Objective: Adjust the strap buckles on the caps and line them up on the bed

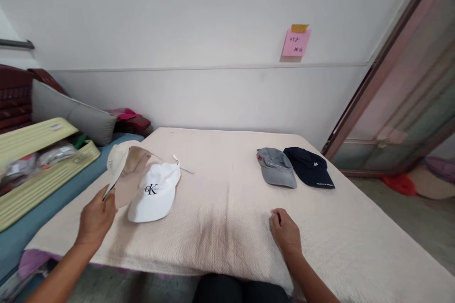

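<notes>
On the left, my left hand (97, 215) grips the brim of a beige cap (119, 163), which is tilted up with its inside partly showing. Right beside it a white cap (156, 191) with black letters lies on the light cloth of the table (227, 236). My right hand (285, 231) is over the cloth right of centre, its fingers curled closed; whether anything is in them is hidden. Beyond that hand lie a grey cap (276, 168) and a dark navy cap (309, 167), side by side and touching, brims toward me.
A white wall with a pink note (296, 42) rises behind the table. At the left are a grey cushion (76, 111), pale yellow slats (39, 135) and plastic-wrapped items. A framed sliding door (394, 99) stands at the right, with a red item on the floor.
</notes>
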Available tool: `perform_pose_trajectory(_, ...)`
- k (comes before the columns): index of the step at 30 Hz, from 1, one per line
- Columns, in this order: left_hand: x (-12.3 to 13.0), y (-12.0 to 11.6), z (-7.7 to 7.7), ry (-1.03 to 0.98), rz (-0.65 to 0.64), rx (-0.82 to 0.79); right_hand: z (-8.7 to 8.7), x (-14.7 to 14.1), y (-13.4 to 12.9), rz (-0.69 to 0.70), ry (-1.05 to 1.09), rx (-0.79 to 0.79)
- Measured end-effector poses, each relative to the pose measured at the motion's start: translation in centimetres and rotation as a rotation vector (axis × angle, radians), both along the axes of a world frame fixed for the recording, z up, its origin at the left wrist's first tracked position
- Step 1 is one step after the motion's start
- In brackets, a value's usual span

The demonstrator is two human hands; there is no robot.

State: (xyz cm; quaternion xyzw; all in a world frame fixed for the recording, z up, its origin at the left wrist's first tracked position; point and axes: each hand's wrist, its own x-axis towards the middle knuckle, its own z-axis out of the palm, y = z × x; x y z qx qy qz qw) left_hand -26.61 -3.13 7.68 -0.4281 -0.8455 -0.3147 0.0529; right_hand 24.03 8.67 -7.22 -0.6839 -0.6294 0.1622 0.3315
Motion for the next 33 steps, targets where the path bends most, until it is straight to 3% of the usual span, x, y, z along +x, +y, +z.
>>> perform_pose_trajectory(4,5.0,-2.6,0.7,-0.418,0.107,0.263,0.5,0.1,0.2,-0.021,0.141,0.005)
perform_pose_trajectory(7,9.1,-4.6,0.5,-0.545,0.043,0.316,1.0,-0.3,0.1,-0.094,0.354,-0.022)
perform_pose_trajectory(10,12.4,-6.4,-0.7,-0.450,-0.065,0.270,1.5,-2.1,-1.8,-0.100,0.476,-0.059)
perform_pose_trajectory(12,14.1,-7.3,-2.0,-0.291,-0.222,0.249,2.0,-4.3,-4.6,-0.042,0.578,-0.108)
perform_pose_trajectory(13,14.9,-7.6,-2.8,-0.192,-0.330,0.241,2.5,-5.6,-6.3,0.021,0.656,-0.152)
perform_pose_trajectory(16,17.5,-8.3,-5.1,0.082,-0.650,0.159,5.1,-9.2,-11.2,0.344,1.233,-0.451)
perform_pose_trajectory(20,21.0,-9.3,-8.0,0.223,-0.853,-0.018,9.5,-10.2,-13.5,0.573,1.552,-0.507)
perform_pose_trajectory(22,22.3,-10.2,-9.8,0.206,-0.930,-0.076,10.3,-9.2,-13.2,0.526,1.636,-0.522)
perform_pose_trajectory(25,23.1,-11.7,-12.6,0.093,-1.005,-0.068,9.4,-7.5,-12.8,0.293,1.714,-0.513)
perform_pose_trajectory(27,23.0,-12.7,-14.0,-0.074,-1.018,-0.062,8.2,-6.8,-13.1,0.201,1.743,-0.516)
perform_pose_trajectory(29,22.7,-13.3,-14.4,-0.338,-0.962,-0.085,7.5,-6.3,-13.7,0.226,1.763,-0.519)
perform_pose_trajectory(31,22.5,-13.4,-13.3,-0.649,-0.786,-0.137,7.9,-5.9,-14.5,0.310,1.763,-0.489)
perform_pose_trajectory(33,22.6,-12.8,-11.2,-0.933,-0.549,-0.165,9.2,-5.4,-15.3,0.430,1.730,-0.459)
